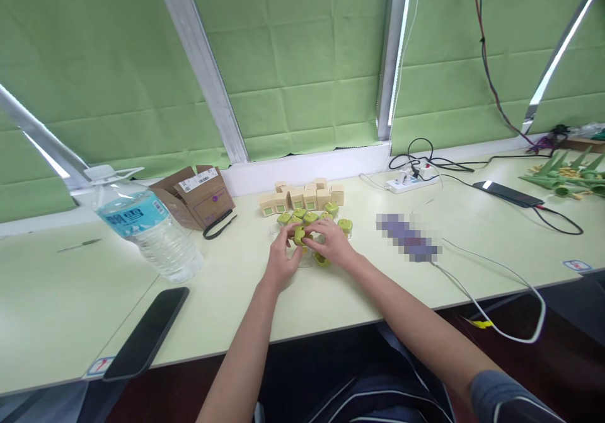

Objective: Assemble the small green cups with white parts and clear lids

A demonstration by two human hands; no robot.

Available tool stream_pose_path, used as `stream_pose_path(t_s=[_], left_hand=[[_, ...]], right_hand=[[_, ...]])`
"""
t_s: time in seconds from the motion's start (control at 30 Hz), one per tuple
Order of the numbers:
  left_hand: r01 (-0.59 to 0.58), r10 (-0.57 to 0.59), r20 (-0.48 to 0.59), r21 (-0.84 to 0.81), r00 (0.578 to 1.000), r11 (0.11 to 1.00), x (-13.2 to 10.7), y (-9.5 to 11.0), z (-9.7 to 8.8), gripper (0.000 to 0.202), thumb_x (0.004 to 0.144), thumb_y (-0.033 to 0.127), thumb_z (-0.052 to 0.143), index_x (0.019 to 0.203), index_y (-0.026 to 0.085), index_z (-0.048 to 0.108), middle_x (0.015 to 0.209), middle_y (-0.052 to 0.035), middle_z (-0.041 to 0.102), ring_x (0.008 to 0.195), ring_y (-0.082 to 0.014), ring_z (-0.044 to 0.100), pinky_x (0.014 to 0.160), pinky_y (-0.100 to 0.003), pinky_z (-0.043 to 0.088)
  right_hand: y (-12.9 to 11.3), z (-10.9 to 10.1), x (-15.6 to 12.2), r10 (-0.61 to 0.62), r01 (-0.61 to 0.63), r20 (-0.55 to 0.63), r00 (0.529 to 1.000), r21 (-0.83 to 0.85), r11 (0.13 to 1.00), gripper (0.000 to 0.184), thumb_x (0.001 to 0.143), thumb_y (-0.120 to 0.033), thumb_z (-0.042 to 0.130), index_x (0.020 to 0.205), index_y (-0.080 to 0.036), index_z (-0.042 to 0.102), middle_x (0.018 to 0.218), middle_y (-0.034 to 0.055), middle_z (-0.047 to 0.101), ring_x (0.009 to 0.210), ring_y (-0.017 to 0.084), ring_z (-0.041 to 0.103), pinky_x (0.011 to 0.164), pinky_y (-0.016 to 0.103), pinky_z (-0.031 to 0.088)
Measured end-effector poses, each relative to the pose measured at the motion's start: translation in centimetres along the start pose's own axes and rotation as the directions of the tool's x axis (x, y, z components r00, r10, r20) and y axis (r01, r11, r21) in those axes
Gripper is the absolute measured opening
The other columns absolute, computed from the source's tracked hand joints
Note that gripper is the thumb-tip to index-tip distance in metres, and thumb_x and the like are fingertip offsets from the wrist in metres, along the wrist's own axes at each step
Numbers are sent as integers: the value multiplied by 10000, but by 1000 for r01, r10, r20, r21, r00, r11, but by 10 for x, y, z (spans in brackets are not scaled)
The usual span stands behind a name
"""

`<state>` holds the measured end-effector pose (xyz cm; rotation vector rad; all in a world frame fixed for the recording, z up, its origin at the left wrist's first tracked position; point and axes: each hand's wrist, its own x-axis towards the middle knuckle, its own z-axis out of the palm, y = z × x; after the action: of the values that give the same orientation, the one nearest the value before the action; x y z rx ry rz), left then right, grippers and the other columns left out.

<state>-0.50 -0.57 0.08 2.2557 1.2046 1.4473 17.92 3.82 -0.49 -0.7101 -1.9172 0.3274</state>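
My left hand point(282, 260) and my right hand point(332, 241) meet over the middle of the pale table point(331, 297). Together their fingers pinch a small green lid point(299, 235) just above the surface. Right under the hands lie a clear little jar and another green lid point(322, 260). Behind them stand several small jars with green lids point(309, 217). Further back is a row of several small tan boxes point(302, 197) with green labels.
A water bottle point(149, 227) lies on its side at left, with an open cardboard box point(196, 197) behind it. A dark phone point(146, 333) rests near the front edge. A power strip point(410, 182), cables, a second phone point(508, 193) and green plastic cones point(567, 177) occupy the right.
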Motion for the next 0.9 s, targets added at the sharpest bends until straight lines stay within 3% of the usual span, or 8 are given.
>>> stream_pose_path(t_s=[0.13, 0.3, 0.47, 0.73, 0.9], left_hand=[[3, -6, -64, -54, 998, 999, 0, 0, 1, 372, 838, 159, 579, 1204, 201, 524, 1027, -70, 690, 908, -186, 647, 743, -304, 480], [37, -39, -117, -23, 992, 999, 2, 2, 4, 192, 916, 233, 593, 1105, 201, 607, 988, -64, 711, 878, -174, 667, 738, -301, 500], [58, -56, -132, 10, 990, 998, 4, 2, 4, 190, 925, 312, 647, 1083, 213, 686, 978, -50, 759, 843, -171, 691, 739, -302, 516], [53, -50, -144, 19, 988, 998, 4, 5, 3, 190, 941, 352, 646, 1036, 210, 731, 970, -45, 784, 840, -174, 727, 774, -311, 567], [24, -16, -198, 39, 980, 999, 4, 5, 2, 184, 929, 367, 670, 970, 223, 777, 944, -44, 798, 839, -190, 742, 770, -333, 599]], right_hand=[[0, 0, 1, 46, -45, -1, 999, 41, 998, 121, 855, -219, 735, 968, -238, 772, 904, 46, 753, 864, 217, 629, 814, 366, 494], [1, -3, 2, 202, -200, 7, 979, 145, 969, 144, 822, -200, 695, 934, -227, 782, 830, 28, 743, 787, 188, 636, 759, 326, 500], [2, -9, 5, 324, -332, 79, 943, 310, 891, 151, 814, -271, 672, 888, -206, 787, 765, 17, 740, 678, 159, 622, 642, 278, 469], [5, -9, 8, 396, -418, 144, 907, 419, 806, 227, 759, -371, 736, 869, -181, 789, 796, 44, 768, 666, 156, 623, 575, 254, 439], [4, -10, 8, 371, -400, 151, 916, 396, 827, 226, 770, -397, 740, 853, -194, 794, 754, 29, 748, 634, 144, 595, 556, 246, 424]])
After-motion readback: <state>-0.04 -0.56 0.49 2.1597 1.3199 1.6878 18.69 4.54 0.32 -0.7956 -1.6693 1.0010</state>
